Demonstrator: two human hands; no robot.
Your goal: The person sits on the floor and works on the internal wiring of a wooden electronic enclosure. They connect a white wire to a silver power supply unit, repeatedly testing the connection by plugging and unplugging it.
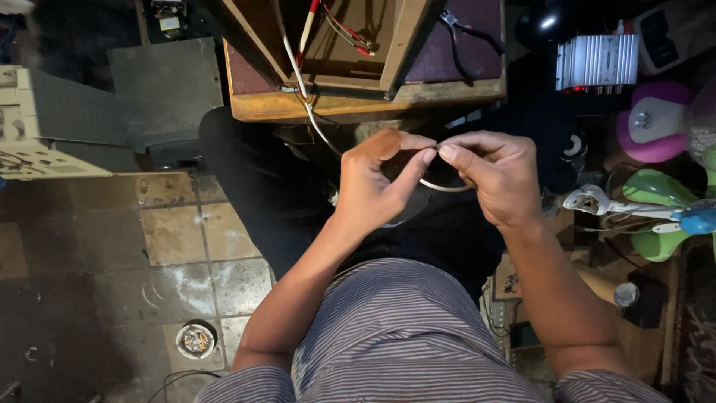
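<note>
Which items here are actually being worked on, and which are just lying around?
In hand:
left hand and right hand, pinching the white cable
wooden box the cable runs from

Lying about:
pliers
silver finned unit
round dish on the floor
green and purple plastic parts

Your left hand (377,183) and right hand (496,179) are raised in front of your chest, almost meeting at the fingertips, with both forearms angling inward from your elbows. Your left wrist is bent so the back of the hand faces you, its thumb and index finger curled into a pinch. Your right hand mirrors it, knuckles up, thumb and forefinger pressed together just beside the left fingertips, the other fingers folded under
</note>
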